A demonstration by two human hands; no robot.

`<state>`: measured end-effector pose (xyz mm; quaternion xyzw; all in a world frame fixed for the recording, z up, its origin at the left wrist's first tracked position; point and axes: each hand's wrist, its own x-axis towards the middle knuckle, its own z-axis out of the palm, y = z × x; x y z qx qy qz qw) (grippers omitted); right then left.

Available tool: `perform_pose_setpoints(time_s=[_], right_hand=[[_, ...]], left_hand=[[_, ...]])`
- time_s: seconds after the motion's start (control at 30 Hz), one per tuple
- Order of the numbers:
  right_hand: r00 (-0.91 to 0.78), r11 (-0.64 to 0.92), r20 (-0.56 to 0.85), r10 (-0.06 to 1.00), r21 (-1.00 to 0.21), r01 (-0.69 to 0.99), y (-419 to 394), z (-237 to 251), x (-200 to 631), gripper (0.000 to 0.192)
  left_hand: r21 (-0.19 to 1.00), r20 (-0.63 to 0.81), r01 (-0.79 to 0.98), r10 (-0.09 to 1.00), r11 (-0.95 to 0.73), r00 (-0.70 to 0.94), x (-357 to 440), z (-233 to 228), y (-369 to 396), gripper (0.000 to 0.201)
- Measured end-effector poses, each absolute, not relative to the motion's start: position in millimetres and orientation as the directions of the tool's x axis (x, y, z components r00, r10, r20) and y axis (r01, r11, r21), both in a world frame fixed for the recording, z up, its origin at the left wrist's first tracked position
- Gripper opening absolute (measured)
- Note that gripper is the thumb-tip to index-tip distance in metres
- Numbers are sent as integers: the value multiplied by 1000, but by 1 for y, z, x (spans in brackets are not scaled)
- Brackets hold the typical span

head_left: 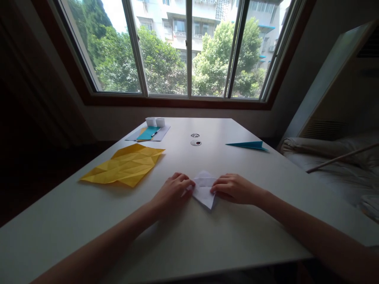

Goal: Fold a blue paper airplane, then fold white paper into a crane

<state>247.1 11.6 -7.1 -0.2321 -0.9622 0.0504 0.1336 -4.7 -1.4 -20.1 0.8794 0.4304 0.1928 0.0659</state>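
A small folded white paper (204, 191) lies on the white table (189, 236) in front of me, one corner pointing toward me. My left hand (174, 193) presses its left edge with curled fingers. My right hand (233, 188) pinches and holds down its right edge. Both hands rest on the tabletop with the paper between them.
A creased yellow sheet (124, 165) lies to the left. A blue paper plane (248, 145) sits at the right. Farther back are a teal sheet with a pen (149, 133), two small white cups (155, 121) and two round discs (196, 139). A bed (334, 165) stands to the right.
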Motion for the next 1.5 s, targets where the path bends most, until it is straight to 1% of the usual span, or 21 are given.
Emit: perform_pose_setpoints(time_s=[0.1, 0.17, 0.23, 0.27, 0.37, 0.47, 0.57, 0.67, 0.73, 0.8, 0.87, 0.93, 0.97, 1.1, 1.2, 1.33, 1.5], right_hand=[[-813, 849, 250, 525, -225, 479, 13, -8, 248, 27], [-786, 826, 261, 560, -254, 504, 13, -8, 248, 26], [-758, 803, 272, 593, -264, 534, 12, -8, 248, 24], [-741, 791, 280, 610, -268, 550, 12, -8, 247, 23], [-672, 737, 302, 676, -305, 604, 10, -6, 245, 20], [-606, 678, 308, 734, -381, 628, 8, -4, 244, 21], [-570, 650, 315, 758, -424, 630, 8, -4, 245, 22], [-525, 617, 327, 786, -460, 638, 11, -7, 246, 22], [-451, 569, 347, 822, -510, 645, 14, -10, 245, 23], [-365, 511, 360, 859, -560, 652, 15, -12, 244, 23], [-312, 476, 365, 877, -577, 664, 15, -12, 242, 21], [-325, 483, 365, 872, -546, 684, 12, -12, 240, 18], [-359, 507, 366, 859, -507, 697, 10, -11, 239, 21], [-543, 631, 338, 768, -262, 730, 3, -12, 237, 39], [-595, 650, 296, 748, -146, 745, 2, -13, 236, 42], [-618, 649, 241, 749, -75, 757, 4, -11, 236, 42], [-720, 735, 163, 674, -46, 677, 6, -10, 235, 41]], left_hand=[[293, 386, 732, 777, -615, 498, -2, -16, -4, 22], [293, 468, 722, 752, -627, 463, 0, -10, -9, 18], [269, 515, 692, 707, -670, 485, 1, -3, -15, 16], [249, 515, 663, 676, -706, 527, 2, 0, -18, 16], [179, 441, 533, 552, -827, 708, 7, 4, -27, 18], [156, 361, 449, 474, -880, 803, 12, 0, -31, 27], [174, 318, 419, 454, -891, 832, 16, -6, -30, 32], [228, 260, 386, 438, -894, 860, 17, -9, -29, 32], [244, 233, 388, 442, -889, 866, 18, -8, -29, 35], [235, 215, 395, 444, -888, 870, 20, -7, -31, 36], [228, 206, 391, 437, -892, 875, 22, -7, -32, 35], [230, 208, 385, 432, -894, 878, 25, -8, -34, 35], [233, 212, 382, 430, -895, 878, 27, -10, -34, 34], [241, 228, 370, 423, -897, 877, 30, -16, -36, 34], [244, 226, 373, 426, -895, 876, 31, -20, -37, 36], [241, 233, 365, 419, -899, 878, 32, -20, -38, 36], [212, 206, 369, 410, -905, 888, 34, -17, -38, 37]])
